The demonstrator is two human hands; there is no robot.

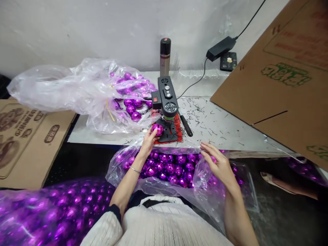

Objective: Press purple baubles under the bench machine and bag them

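Note:
Between the fingers of my left hand [149, 140] is a shiny purple faceted ball [157, 129], held at the left front of a small black bench drill-like machine [167, 97]. The machine has round vents, buttons, a red switch and a black-gripped lever [186, 126] on its right. Its base stands on a red mat [178, 126]. My right hand [216, 160] is empty, with fingers stretched out over the table's front edge. Just below both hands, an open clear plastic bag [153, 182] holds many purple balls [170, 168].
Another clear bag [84, 89] of purple balls lies left of the machine. Small dark pins or slivers litter the white table [205, 128]. Behind stand a spray can [165, 56] and a power adapter [221, 48]. Cardboard boxes [269, 75] flank the table; a person's foot [276, 182] shows at right.

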